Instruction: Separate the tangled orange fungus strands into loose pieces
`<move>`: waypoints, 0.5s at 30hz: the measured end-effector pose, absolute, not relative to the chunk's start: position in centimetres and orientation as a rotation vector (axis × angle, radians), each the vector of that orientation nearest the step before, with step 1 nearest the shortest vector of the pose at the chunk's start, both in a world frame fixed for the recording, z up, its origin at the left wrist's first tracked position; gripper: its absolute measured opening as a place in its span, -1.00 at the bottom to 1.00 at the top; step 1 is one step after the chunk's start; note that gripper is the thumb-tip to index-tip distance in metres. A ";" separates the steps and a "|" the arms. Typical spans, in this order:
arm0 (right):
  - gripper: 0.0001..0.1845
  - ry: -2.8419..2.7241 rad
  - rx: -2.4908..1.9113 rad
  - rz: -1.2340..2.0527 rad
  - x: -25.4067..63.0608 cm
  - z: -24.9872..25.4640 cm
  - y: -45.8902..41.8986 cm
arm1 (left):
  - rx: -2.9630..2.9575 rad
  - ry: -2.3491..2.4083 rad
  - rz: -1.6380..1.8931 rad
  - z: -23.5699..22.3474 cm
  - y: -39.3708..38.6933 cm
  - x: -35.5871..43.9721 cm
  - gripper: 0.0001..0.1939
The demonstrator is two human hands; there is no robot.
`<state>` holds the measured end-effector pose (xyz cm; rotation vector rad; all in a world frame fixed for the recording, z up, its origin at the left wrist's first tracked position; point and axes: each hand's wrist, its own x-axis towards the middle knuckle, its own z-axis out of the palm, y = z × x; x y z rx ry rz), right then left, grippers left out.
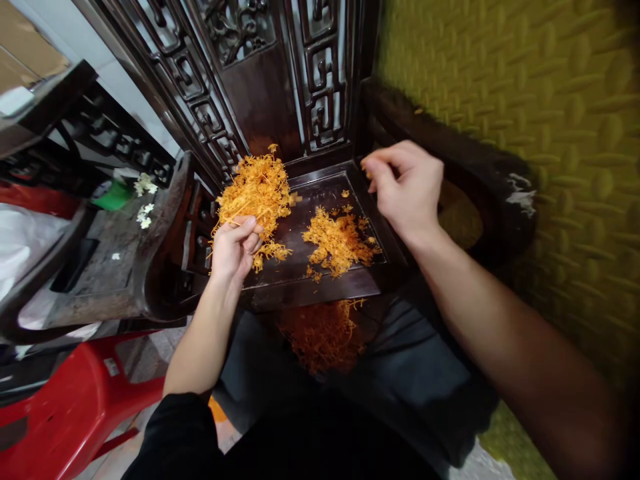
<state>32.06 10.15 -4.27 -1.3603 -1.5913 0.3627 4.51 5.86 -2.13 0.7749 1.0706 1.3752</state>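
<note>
A tall heap of orange flower-like pieces with thin stems [257,187] lies on the left of a dark carved wooden chair seat [295,230]. At its near side my left hand [236,248] is closed in a pinch on a thin orange stem. A smaller, looser pile of orange flower-like pieces [340,243] is spread on the seat's right part. Above the right armrest my right hand [405,187] is raised with fingers pinched together. A small orange bit [367,168] shows at its fingertips.
More orange stringy pieces [325,333] lie in shadow between my legs, below the seat edge. At left stand another dark wooden chair [115,247] carrying a green tape roll [111,195] and white flowers [145,215], and a red plastic stool [75,400]. A yellow-green textured sheet [550,133] rises at right.
</note>
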 end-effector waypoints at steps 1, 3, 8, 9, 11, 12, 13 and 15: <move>-0.75 -1.683 -1.436 0.420 32.5 -5.1 10.6 | 0.727 1.037 1.376 -2.0 6.1 4.3 -0.86; -0.89 -1.960 -1.572 0.556 32.4 -7.0 11.3 | 0.653 0.956 1.372 -1.7 6.3 4.2 -0.82; -0.86 -2.157 -1.676 0.683 29.5 -8.3 10.5 | 0.669 0.855 1.377 -1.5 5.9 4.6 -0.65; -0.79 -2.088 -1.580 0.705 28.9 -7.9 10.0 | 0.680 0.847 1.383 -1.4 5.8 4.7 -0.63; -0.53 -1.928 -1.315 0.892 27.5 -7.0 8.7 | 0.688 0.818 1.400 -1.3 5.5 4.9 -0.63; -0.38 -1.858 -1.186 1.054 26.8 -6.6 8.0 | 0.690 0.804 1.411 -1.3 5.4 5.1 -0.63; -0.23 -1.801 -1.070 1.231 26.0 -6.5 7.4 | 0.692 0.800 1.419 -1.3 5.3 5.2 -0.63; -0.01 -1.691 -0.884 1.503 24.4 -6.8 6.4 | 0.707 0.828 1.429 -1.3 5.2 5.7 -0.60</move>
